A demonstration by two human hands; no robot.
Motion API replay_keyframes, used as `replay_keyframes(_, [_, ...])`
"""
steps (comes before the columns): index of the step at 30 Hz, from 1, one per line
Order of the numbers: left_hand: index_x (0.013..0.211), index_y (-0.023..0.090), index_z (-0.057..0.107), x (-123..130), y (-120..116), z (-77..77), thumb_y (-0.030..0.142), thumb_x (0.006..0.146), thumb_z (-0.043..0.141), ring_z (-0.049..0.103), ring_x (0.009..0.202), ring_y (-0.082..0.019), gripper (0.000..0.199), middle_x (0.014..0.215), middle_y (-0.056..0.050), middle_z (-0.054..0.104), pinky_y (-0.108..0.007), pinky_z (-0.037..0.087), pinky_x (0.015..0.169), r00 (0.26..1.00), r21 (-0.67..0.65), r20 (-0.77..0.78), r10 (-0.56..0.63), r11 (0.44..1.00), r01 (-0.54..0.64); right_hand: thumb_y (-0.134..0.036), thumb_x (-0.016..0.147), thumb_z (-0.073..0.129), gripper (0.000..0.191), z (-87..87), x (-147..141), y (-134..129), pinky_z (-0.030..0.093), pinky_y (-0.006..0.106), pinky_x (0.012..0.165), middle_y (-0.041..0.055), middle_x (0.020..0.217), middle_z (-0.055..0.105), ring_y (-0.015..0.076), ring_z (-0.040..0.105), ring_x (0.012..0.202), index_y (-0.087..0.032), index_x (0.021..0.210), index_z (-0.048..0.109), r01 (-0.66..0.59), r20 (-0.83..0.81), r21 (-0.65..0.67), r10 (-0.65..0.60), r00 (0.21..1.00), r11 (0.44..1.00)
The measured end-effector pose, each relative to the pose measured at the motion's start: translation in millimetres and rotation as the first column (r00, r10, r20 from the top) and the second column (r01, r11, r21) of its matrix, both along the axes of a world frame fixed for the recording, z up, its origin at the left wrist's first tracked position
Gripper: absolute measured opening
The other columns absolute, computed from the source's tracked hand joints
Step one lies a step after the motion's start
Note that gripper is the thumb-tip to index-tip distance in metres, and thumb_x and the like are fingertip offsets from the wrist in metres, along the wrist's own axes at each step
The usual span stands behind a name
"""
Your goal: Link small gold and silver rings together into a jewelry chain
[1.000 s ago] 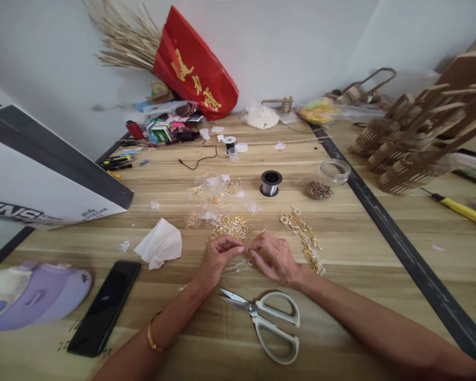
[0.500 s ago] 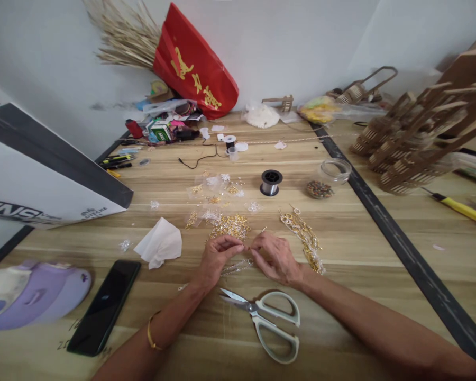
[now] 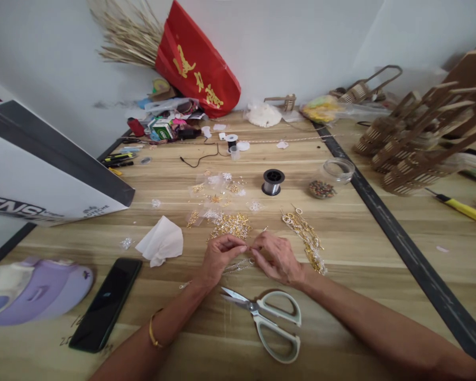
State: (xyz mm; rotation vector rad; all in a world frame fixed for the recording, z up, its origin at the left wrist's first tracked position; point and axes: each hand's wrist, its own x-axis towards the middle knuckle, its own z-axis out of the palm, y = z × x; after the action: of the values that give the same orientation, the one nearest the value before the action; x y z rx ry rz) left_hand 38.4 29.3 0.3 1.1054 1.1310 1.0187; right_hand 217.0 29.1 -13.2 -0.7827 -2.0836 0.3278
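My left hand (image 3: 221, 257) and my right hand (image 3: 275, 257) meet fingertip to fingertip over the wooden table, both pinched closed. Whatever sits between the fingertips is too small to make out. Just beneath them lies a silver chain (image 3: 238, 267) with a ring at its end. A heap of gold and silver beads (image 3: 230, 226) spreads right behind my left hand. To the right of my right hand lies a bundle of gold and silver chains (image 3: 307, 238). Scissors (image 3: 257, 312) with pale handles rest in front of the hands, blades parted.
A spool of clear line (image 3: 273, 182) and a jar of dark beads (image 3: 328, 180) stand farther back. At left are a white tissue (image 3: 161, 242), a phone (image 3: 106, 304), a purple device (image 3: 43, 291) and a large box (image 3: 55, 169). Small wooden baskets (image 3: 408, 143) crowd the right side.
The whole view has shifted very slightly. Both hands keep the same pinched pose, fingertips still together.
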Motion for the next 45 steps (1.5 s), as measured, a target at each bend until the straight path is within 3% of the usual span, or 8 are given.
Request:
replay_keyframes(12, [0.067, 0.015, 0.070, 2.6, -2.9, 10.6, 0.029, 0.058, 0.079, 0.064, 0.064, -0.015, 0.019, 0.067, -0.003, 0.071, -0.026, 0.050, 0.067, 1.000, 0.017, -0.018, -0.017, 1.000, 0.018, -0.015, 0.088, 0.046, 0.006, 1.8, -0.7, -1.3, 0.045, 0.026, 0.062, 0.0045, 0.077, 0.059, 0.0156, 0.056, 0.073, -0.019, 0.091, 0.051, -0.021, -0.001, 0.001, 0.021, 1.000, 1.000])
replay_keyframes(45, [0.067, 0.016, 0.070, 1.9, -0.6, 0.5, 0.022, 0.057, 0.080, 0.063, 0.062, -0.012, 0.015, 0.065, 0.000, 0.071, -0.022, 0.048, 0.065, 0.996, -0.040, 0.090, 0.013, 0.999, -0.010, -0.014, 0.088, 0.049, 0.008, -1.7, -0.4, 0.0, 0.045, 0.026, 0.064, 0.0051, 0.080, 0.059, 0.0150, 0.055, 0.074, -0.018, 0.094, 0.051, -0.041, -0.010, 0.016, 0.041, 0.999, 0.999])
